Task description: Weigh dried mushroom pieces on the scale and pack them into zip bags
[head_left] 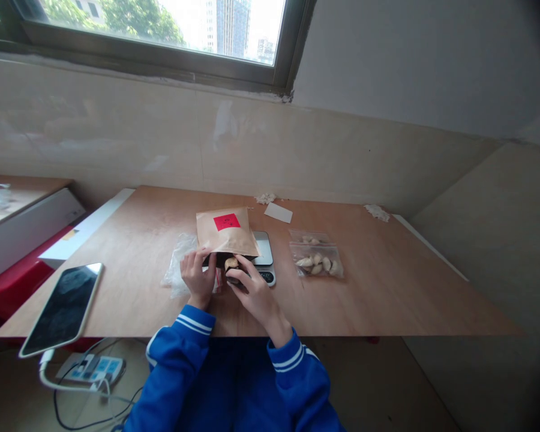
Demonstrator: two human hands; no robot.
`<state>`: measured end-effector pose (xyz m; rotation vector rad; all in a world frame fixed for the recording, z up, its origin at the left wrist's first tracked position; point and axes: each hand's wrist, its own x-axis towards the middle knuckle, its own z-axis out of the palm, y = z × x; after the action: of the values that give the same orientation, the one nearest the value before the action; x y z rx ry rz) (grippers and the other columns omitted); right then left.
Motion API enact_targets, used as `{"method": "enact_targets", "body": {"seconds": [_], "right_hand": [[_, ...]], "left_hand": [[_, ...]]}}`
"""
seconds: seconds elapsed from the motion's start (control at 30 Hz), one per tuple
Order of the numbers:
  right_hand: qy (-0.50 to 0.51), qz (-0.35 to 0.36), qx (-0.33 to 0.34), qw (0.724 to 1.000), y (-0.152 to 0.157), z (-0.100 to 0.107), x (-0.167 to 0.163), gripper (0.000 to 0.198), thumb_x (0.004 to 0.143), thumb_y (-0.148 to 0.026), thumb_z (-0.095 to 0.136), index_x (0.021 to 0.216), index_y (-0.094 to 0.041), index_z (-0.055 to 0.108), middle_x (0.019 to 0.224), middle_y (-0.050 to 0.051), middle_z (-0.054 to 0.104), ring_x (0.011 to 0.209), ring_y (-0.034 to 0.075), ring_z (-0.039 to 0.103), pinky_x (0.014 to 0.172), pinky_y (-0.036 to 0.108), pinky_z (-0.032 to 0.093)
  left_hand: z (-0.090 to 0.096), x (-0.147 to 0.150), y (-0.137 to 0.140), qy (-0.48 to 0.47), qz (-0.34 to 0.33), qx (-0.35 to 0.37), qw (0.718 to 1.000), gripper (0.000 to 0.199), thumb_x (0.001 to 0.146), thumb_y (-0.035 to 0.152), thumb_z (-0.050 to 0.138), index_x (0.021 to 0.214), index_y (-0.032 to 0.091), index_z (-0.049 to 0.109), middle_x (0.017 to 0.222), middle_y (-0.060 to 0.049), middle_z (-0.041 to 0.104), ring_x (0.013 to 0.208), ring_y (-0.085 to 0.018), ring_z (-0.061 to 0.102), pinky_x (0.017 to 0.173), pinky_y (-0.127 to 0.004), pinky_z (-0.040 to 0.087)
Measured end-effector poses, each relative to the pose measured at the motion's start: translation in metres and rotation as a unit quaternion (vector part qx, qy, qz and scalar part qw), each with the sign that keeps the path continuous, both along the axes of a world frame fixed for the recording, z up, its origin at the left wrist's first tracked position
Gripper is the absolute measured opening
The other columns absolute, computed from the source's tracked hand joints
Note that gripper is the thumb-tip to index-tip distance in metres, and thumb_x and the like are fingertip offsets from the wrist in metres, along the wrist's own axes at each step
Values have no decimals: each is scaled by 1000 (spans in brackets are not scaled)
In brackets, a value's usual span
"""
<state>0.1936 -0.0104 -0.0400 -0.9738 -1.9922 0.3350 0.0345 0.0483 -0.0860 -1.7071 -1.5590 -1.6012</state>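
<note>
A brown kraft paper bag (220, 233) with a red label lies across a small digital scale (264, 247), its dark mouth open toward me. My left hand (198, 276) has its fingers closed on the left edge of that mouth. At the right side of the opening, my right hand (252, 289) grips a small rounded dark-brown and tan piece (231, 264) between thumb and fingers. Its exact kind is too small to make out. Beside and partly under my left hand lies clear plastic packaging (180, 261).
Right of the scale lie zip bags (317, 263) of pale dried pieces. A white card (278, 212) and whitish scraps (265, 198) are at the back, more scraps (377, 212) at right. A charging phone (63, 309) overhangs the front left; a power strip (92, 367) is below.
</note>
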Motion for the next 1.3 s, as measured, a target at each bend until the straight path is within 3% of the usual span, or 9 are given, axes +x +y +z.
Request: {"method": "enact_targets", "body": {"seconds": [0.1, 0.23, 0.43, 0.6, 0.8, 1.3], "right_hand": [[60, 7, 28, 998, -15, 1, 10, 18, 90, -14, 57, 105, -25, 61, 143, 9, 46, 123, 19, 56, 101, 33, 51], [112, -64, 58, 990, -23, 0, 25, 21, 88, -14, 61, 105, -25, 59, 138, 10, 50, 121, 20, 57, 98, 35, 52], [125, -180, 24, 975, 11, -8, 45, 17, 87, -19, 61, 103, -24, 59, 129, 10, 53, 123, 22, 54, 100, 39, 49], [-10, -129, -25, 991, 55, -6, 52, 22, 85, -13, 57, 105, -23, 61, 129, 9, 52, 125, 23, 52, 99, 37, 47], [-173, -138, -49, 974, 79, -3, 49, 39, 80, -6, 59, 114, -24, 63, 135, 10, 50, 118, 27, 55, 94, 44, 46], [-145, -127, -63, 979, 74, -15, 51, 38, 88, -22, 59, 125, -26, 61, 149, 11, 41, 127, 29, 49, 100, 49, 41]], "left_hand": [[0, -1, 1, -10, 40, -32, 999, 22, 92, 35, 52, 82, 19, 62, 79, -6, 66, 76, -22, 55, 74, -34, 36], [2, -1, 1, -49, 74, -67, 994, 28, 93, 40, 50, 77, 19, 61, 77, -7, 64, 75, -23, 54, 75, -36, 34], [0, -4, 3, -68, 115, -75, 988, 34, 94, 43, 45, 78, 19, 62, 76, -8, 64, 77, -24, 53, 76, -36, 34], [-2, -5, 2, -93, 104, -76, 987, 33, 94, 44, 47, 79, 20, 63, 76, -7, 64, 77, -23, 54, 77, -37, 34], [-2, -3, 1, -107, 103, -60, 987, 32, 93, 44, 48, 79, 20, 63, 77, -6, 63, 77, -23, 54, 78, -37, 34], [-3, -6, 1, -100, 121, -78, 985, 33, 94, 44, 47, 82, 19, 65, 78, -8, 61, 78, -24, 51, 75, -37, 32]]}}
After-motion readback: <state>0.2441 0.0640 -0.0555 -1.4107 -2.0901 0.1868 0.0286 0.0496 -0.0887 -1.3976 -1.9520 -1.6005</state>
